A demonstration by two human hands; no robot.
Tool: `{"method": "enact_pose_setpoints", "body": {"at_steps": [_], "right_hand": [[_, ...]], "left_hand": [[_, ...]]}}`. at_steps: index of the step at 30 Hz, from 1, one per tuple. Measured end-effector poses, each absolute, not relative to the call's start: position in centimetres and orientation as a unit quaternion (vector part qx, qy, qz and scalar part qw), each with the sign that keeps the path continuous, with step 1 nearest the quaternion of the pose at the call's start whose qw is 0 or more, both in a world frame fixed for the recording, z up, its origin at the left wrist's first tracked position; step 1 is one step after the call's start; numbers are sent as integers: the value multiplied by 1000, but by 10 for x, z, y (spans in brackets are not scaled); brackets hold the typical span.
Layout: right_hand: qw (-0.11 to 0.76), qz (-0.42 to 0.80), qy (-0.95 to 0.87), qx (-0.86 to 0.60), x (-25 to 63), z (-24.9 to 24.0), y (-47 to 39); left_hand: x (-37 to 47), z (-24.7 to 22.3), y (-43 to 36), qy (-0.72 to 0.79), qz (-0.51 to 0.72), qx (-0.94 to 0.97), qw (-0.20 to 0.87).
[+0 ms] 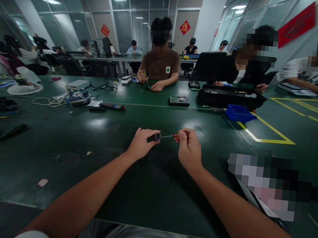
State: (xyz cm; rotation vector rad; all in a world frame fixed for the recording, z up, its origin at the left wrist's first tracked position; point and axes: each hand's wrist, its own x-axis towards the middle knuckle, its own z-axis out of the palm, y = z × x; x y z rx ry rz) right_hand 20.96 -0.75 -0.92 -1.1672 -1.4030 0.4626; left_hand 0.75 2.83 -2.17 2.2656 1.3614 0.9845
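Above the green table [85,172], my left hand [141,143] pinches a small dark cylindrical part [156,136] with a round, ring-like end turned toward the right. My right hand [189,148] is closed on the red handle of a thin screwdriver [176,136]. Its metal shaft points left, and the tip is at or very near the ring-like end; whether it touches cannot be told. Both forearms reach in from the bottom edge of the view.
Ahead lie an opened device with a circuit board [179,101], a black tray [231,97], a blue bin [239,114] and a dark pen-like tool [111,106]. Cables [77,98] lie at left, a long screwdriver [12,132] further left. A person [160,64] works opposite.
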Motion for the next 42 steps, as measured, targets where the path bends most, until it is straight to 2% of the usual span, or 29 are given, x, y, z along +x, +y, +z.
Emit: {"method": "enact_pose_setpoints", "body": {"at_steps": [7, 15, 35, 42], "right_hand": [[630, 160, -581, -490, 211, -5, -11], [572, 137, -639, -496, 212, -6, -10], [537, 107, -641, -538, 214, -2, -7], [544, 105, -631, -543, 215, -2, -7]], "left_hand": [[7, -24, 30, 479, 331, 797, 161], [8, -21, 29, 481, 326, 798, 157], [7, -22, 30, 500, 305, 797, 149], [8, -20, 31, 505, 393, 749, 170]]}}
